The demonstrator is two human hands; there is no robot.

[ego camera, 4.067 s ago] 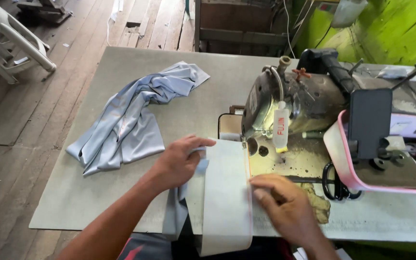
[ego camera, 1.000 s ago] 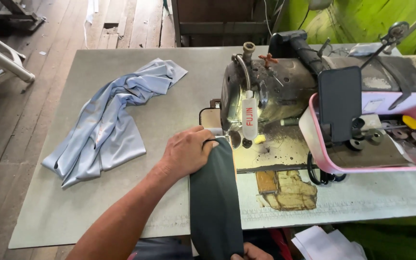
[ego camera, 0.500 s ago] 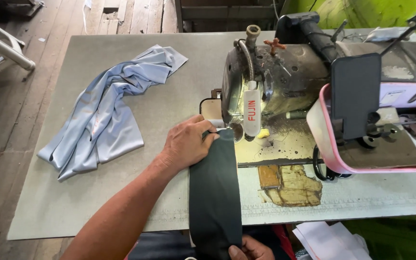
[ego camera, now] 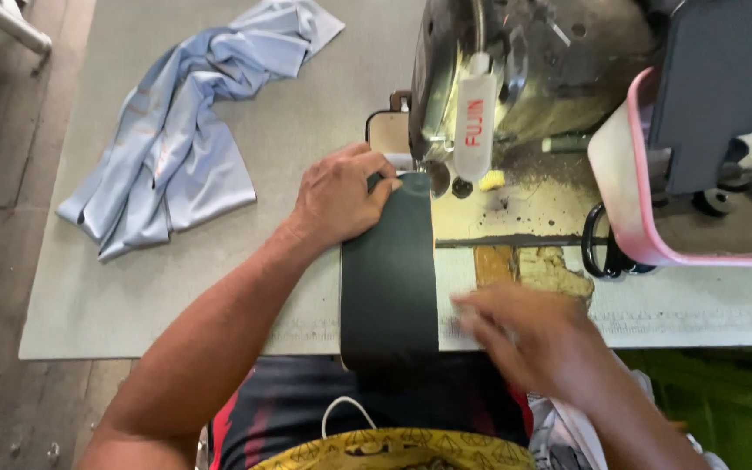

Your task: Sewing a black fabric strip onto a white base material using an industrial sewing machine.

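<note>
Left hand (ego camera: 337,198) flat on the dark strip (ego camera: 389,270) by the needle as before, right hand (ego camera: 528,335), blurred, now up beside the strip, grip unclear, blue cloth (ego camera: 184,130) unmoved.

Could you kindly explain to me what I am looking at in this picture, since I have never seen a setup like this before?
The picture comes from a camera worn on a person's head, looking down at their own two bare hands at a sewing table. The metal machine at the top is a sewing machine. The left hand presses flat on the top end of a dark strip of fabric, close to the machine's needle area. The right hand is blurred and sits beside the strip's lower right edge; whether it touches the strip I cannot tell. A crumpled light blue cloth lies apart on the left. A pink tray stands on the right, with black scissors beside it.
</note>
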